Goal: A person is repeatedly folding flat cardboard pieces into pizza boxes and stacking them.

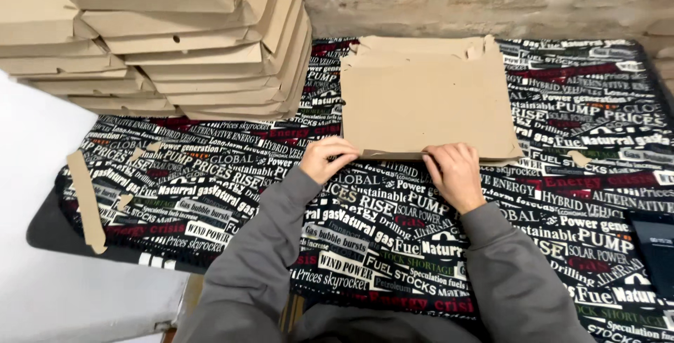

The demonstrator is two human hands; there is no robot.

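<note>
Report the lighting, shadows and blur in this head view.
Head view: soft, even light with no glare; the flat cardboard sheet is evenly lit; faint shadow under the stacked boxes; left hand and right hand slightly soft; the white floor at left is overexposed.

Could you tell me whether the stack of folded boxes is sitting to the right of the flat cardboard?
No, the boxes are stacked to the left of the flat cardboard, near the table's far left corner.

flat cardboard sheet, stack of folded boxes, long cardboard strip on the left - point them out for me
flat cardboard sheet (425,101), head view, middle of its top face
stack of folded boxes (210,55), head view, front edges of the pile
long cardboard strip (87,201), head view, middle of the strip
</note>
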